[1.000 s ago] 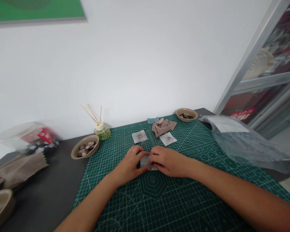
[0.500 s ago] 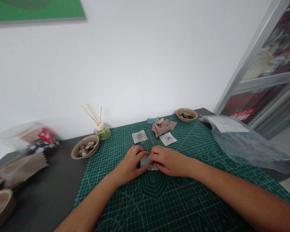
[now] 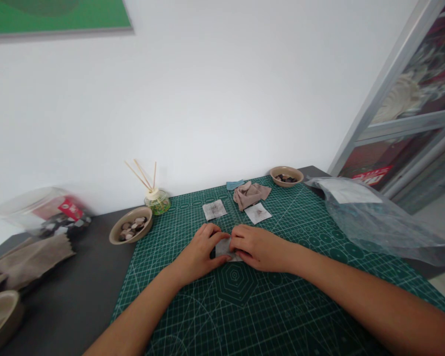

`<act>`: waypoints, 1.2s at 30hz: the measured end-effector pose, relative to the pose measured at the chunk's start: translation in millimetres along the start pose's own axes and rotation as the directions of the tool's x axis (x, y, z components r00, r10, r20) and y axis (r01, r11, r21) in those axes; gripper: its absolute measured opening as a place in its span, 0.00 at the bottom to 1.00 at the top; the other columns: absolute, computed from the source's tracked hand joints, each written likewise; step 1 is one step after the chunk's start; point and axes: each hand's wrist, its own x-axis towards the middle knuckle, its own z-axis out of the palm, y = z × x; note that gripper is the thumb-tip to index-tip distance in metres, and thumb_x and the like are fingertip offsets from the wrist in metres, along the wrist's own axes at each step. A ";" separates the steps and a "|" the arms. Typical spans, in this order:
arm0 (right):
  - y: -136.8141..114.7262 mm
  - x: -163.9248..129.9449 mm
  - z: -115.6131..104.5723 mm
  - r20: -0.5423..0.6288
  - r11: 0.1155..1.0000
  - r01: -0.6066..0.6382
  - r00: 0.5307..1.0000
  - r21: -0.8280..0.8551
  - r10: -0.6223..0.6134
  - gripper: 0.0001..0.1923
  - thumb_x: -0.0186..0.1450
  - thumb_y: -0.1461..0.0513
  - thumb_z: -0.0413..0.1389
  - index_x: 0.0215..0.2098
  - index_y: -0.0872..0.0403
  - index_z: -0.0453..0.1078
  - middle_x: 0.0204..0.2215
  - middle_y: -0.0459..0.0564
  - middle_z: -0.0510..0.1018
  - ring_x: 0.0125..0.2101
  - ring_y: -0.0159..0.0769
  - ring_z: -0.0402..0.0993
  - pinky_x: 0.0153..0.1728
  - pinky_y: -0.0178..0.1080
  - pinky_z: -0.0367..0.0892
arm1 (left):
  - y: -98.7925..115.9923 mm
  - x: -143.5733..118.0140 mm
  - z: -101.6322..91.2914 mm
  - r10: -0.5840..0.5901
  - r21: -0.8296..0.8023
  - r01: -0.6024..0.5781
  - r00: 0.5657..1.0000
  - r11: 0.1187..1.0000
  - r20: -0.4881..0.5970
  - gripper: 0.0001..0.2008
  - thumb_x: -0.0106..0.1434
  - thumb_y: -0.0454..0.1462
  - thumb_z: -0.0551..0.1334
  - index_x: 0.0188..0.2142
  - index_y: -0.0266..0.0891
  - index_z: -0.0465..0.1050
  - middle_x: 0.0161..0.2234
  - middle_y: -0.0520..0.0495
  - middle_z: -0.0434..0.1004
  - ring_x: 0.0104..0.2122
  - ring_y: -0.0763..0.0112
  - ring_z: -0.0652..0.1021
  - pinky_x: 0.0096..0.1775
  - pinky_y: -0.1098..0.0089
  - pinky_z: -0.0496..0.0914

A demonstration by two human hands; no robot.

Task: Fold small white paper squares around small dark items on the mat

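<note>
A small grey square sheet (image 3: 223, 247) lies flat on the green cutting mat (image 3: 193, 316). My left hand (image 3: 200, 249) curves around its left side, thumb and index finger parted and pressing its near and far edges. My right hand (image 3: 257, 247) rests on the sheet's right part with fingertips bunched together; whatever is under them is hidden. Beyond my hands lie two pale squares with dark smudges, one on the left (image 3: 214, 210) and one on the right (image 3: 258, 213). Just behind the right one is a crumpled brown cloth (image 3: 249, 195).
A bowl of round pieces (image 3: 131, 226) and a reed diffuser (image 3: 157, 201) stand left; another bowl (image 3: 287, 177) stands far right. A blue piece (image 3: 235, 185) lies behind the cloth. A clear plastic bag (image 3: 378, 222) covers the mat's right edge. A clear jar (image 3: 40, 212) lies far left.
My right hand's fingers have shifted very slightly on the sheet. My left hand and everything around stay in place.
</note>
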 end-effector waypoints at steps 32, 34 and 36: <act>0.5 1.2 1.4 -0.033 0.999 -0.018 0.999 0.037 0.019 0.09 0.63 0.71 0.52 0.40 0.59 0.69 0.37 0.53 0.68 0.37 0.37 0.66 0.39 0.39 0.64 | -0.9 0.2 0.6 -0.002 0.007 0.002 1.000 1.000 0.002 0.19 0.58 0.36 0.66 0.48 0.43 0.67 0.45 0.46 0.65 0.47 0.60 0.66 0.50 0.58 0.65; 0.4 1.2 1.9 -0.037 0.999 -0.020 0.999 0.034 0.021 0.08 0.63 0.71 0.52 0.40 0.59 0.69 0.37 0.53 0.68 0.37 0.37 0.66 0.40 0.39 0.64 | -0.9 0.3 0.5 -0.003 0.009 0.003 1.000 1.000 0.005 0.19 0.58 0.36 0.66 0.48 0.43 0.67 0.45 0.46 0.65 0.47 0.60 0.66 0.50 0.59 0.65; 0.4 1.3 2.4 -0.042 0.999 -0.027 0.999 0.029 0.028 0.08 0.63 0.71 0.52 0.40 0.59 0.69 0.37 0.53 0.68 0.37 0.37 0.66 0.40 0.39 0.64 | -0.8 0.2 0.4 -0.002 0.011 0.002 1.000 1.000 0.008 0.19 0.58 0.36 0.66 0.48 0.43 0.67 0.45 0.46 0.64 0.47 0.60 0.66 0.50 0.59 0.65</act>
